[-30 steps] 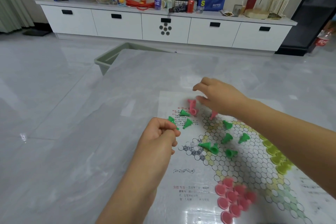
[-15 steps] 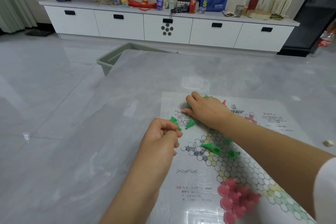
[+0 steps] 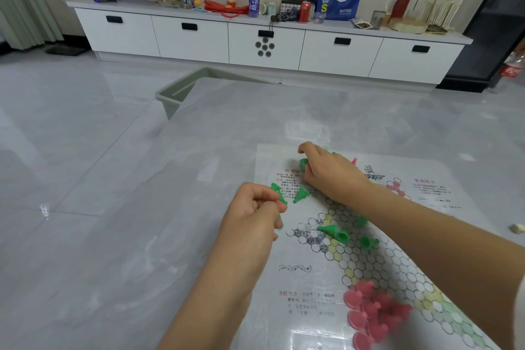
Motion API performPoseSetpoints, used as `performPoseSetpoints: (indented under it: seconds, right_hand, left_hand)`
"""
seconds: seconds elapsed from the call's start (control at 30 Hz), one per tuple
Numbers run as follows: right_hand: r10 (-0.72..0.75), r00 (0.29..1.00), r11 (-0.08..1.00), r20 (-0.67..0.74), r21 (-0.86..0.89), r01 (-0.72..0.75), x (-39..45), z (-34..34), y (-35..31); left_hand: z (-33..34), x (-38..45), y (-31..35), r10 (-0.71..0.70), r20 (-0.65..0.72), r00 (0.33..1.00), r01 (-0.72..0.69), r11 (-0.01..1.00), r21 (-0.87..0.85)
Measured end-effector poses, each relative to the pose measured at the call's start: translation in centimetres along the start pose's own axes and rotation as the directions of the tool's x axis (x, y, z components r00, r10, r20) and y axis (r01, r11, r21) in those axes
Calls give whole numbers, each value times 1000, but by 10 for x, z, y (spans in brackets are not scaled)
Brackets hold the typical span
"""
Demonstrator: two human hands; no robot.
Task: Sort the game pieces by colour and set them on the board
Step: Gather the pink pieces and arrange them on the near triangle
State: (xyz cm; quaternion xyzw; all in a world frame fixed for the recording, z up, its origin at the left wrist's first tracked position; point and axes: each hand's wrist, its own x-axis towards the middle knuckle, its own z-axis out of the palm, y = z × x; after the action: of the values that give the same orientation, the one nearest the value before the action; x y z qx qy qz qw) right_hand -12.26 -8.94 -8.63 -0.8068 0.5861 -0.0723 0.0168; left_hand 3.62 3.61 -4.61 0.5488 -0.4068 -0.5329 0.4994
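Note:
A paper game board (image 3: 295,287) with honeycomb cells lies on the grey table. My left hand (image 3: 252,213) is curled at the board's left edge, holding green cone pieces (image 3: 277,193) between its fingers. My right hand (image 3: 326,170) reaches to the board's far corner, fingers curled over a green piece (image 3: 304,162). One loose green piece (image 3: 300,194) lies between the hands. Several green pieces (image 3: 335,231) lie on the cells under my right forearm. A cluster of pink pieces (image 3: 369,312) stands at the board's near end. One pink tip (image 3: 354,161) shows behind my right hand.
The table's far left corner (image 3: 204,79) hangs over a pale green bin (image 3: 173,96). A small beige scrap (image 3: 517,228) lies at the table's right. A long white cabinet (image 3: 267,45) with clutter stands along the back wall.
My right hand moved from the pink pieces leftward and down onto the green pieces at the board's far corner. My left hand kept its place, still holding green pieces.

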Motion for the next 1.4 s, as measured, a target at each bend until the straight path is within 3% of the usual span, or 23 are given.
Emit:
performPoseSetpoints:
  seconds: [0.1, 0.23, 0.33, 0.4, 0.5, 0.57, 0.63, 0.73, 0.83, 1.03, 1.2, 1.33, 1.4]
  right_hand:
    - [24, 998, 991, -65, 131, -16, 1, 1, 5]
    - [272, 944, 847, -187, 512, -142, 6, -18, 8]
    - [360, 925, 638, -126, 756, -146, 6, -48, -6]
    - [233, 969, 573, -83, 817, -68, -5, -66, -29]
    - [-105, 986, 692, -127, 704, 164, -41, -78, -70]
    - [-312, 942, 788, -122, 521, 328, -64, -77, -90]
    - [-393, 917, 844, -67, 369, 389, -78, -75, -99]
    - [-333, 941, 842, -64, 429, 327, -87, -76, -95]
    - [-219, 973, 769, -73, 600, 218, -94, -81, -84]
    - [-82, 996, 655, -18, 752, 68, -109, -82, -78]
    - [-21, 995, 674, -97, 734, 86, -120, -93, -76]
    - [-48, 976, 858, -213, 492, 149, -139, -97, -66]
    - [-85, 969, 887, -231, 425, 179, -152, -90, -64]
  left_hand:
    - [-1, 0, 0, 4, 6, 1000, -4, 1000, -5]
    - [-4, 1, 2, -24, 20, 1000, 25, 998, -60]
    - [-4, 3, 6, -146, 94, 985, 168, 933, -318]
    - [-3, 5, 7, -240, 209, 948, 316, 796, -516]
    - [-1, 4, 7, -296, 397, 869, 495, 569, -657]
    - [3, -1, 6, -263, 502, 824, 561, 505, -656]
    - [5, -4, 4, -242, 586, 774, 622, 462, -631]
    - [8, -7, 2, -266, 593, 760, 642, 450, -621]
    - [10, -8, 3, -298, 536, 790, 609, 482, -630]
    - [12, -11, 2, -310, 544, 780, 623, 460, -632]
    - [11, -11, -1, -270, 572, 774, 624, 472, -623]
    - [8, -11, -3, -216, 646, 733, 661, 451, -600]
    - [9, -12, -4, -220, 656, 722, 667, 474, -575]
